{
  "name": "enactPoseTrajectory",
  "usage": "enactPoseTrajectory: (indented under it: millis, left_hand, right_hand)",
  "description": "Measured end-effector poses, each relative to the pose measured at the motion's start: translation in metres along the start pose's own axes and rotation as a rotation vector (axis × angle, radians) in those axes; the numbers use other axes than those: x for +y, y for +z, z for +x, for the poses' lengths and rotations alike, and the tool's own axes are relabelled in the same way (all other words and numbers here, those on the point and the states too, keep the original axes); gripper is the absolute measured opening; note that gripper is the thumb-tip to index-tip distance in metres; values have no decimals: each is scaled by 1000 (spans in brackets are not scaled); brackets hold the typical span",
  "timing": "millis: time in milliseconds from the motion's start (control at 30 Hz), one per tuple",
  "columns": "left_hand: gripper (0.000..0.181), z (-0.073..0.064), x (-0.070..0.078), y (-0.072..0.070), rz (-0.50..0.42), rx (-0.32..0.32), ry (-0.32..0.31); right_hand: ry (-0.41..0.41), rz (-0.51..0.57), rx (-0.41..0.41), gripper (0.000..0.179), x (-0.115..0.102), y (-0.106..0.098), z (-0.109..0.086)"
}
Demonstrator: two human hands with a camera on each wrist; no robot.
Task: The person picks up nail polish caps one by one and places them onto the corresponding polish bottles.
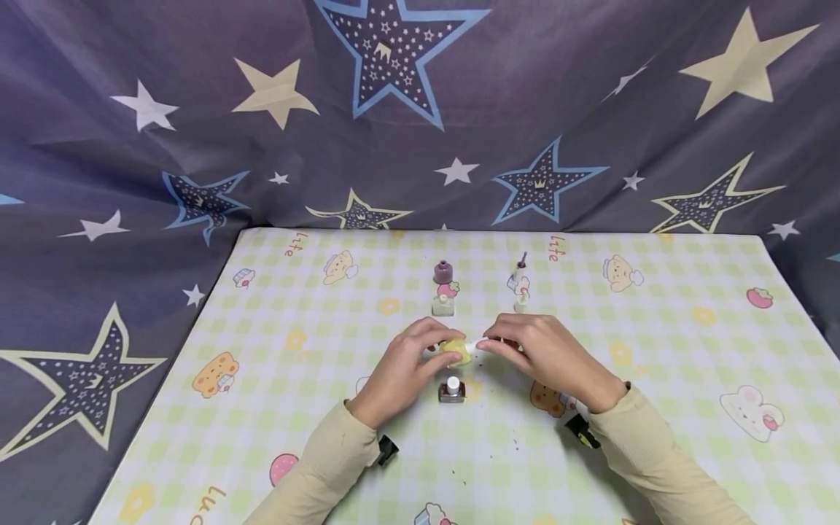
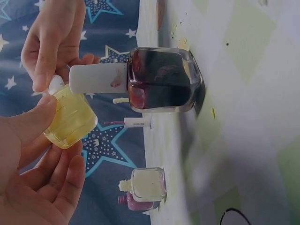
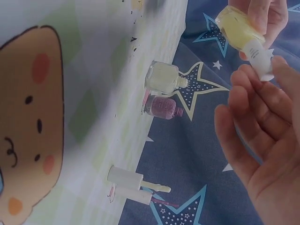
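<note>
Tilted on its side above the table is a nail polish bottle (image 1: 457, 352) of yellow polish, its white cap (image 3: 258, 58) in place on the neck. My left hand (image 1: 402, 373) grips the bottle's body between thumb and fingers. From the other side, my right hand (image 1: 554, 357) pinches the cap with thumb and fingertips. Just below the hands, a dark red nail polish bottle (image 2: 164, 79) stands upright with its white cap on. Beyond them are an uncapped pale polish bottle (image 3: 162, 78) and an uncapped purple polish bottle (image 1: 443, 273).
Right of the uncapped bottles, two white brush caps stand with brushes pointing up: a purple-tipped brush cap (image 1: 521, 270) and a pale brush cap (image 1: 521, 302). Small dark crumbs (image 1: 515, 443) dot the checked tablecloth (image 1: 682, 364). A star-printed curtain (image 1: 420, 153) hangs behind the table's far edge.
</note>
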State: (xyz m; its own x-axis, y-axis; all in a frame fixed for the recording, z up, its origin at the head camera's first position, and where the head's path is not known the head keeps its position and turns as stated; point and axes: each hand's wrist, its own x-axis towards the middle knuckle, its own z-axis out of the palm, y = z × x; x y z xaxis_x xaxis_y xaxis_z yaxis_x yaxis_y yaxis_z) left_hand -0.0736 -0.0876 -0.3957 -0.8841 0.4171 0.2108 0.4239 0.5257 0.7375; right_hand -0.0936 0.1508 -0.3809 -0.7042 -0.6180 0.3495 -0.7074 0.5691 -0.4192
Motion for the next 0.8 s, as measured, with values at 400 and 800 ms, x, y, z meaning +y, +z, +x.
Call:
enactPoseTrajectory:
  millis: [400,800]
  left_hand:
    - [26,0,-1,0,-13,5,-11]
    - [27,0,1,1,47,55,10]
  right_hand:
    - [-54,33,9,14,-2,-2,-1]
    - [-17,-27,13,16,-4,-1,1]
